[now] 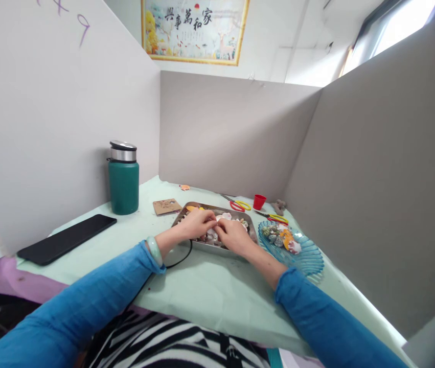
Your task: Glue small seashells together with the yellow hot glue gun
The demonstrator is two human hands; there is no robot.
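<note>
Both hands meet over a shallow metal tray (253, 232) that holds several small white, orange and brown pieces. My left hand (197, 223), with a pale green bangle (154, 250) at its wrist, has its fingers pinched together above the middle of the tray. My right hand (234, 235) is closed too, its fingertips touching those of the left. Whatever lies between the fingertips is too small or too hidden to name. White pieces (224, 216) show just behind the hands.
A blue glass plate (311, 258) with small decorated pieces stands right of the tray. Behind are scissors (240, 205), a second pair (274, 218) and a red cup (259, 202). On the left are a green bottle (124, 184), a black phone (67, 238) and a brown card (166, 206).
</note>
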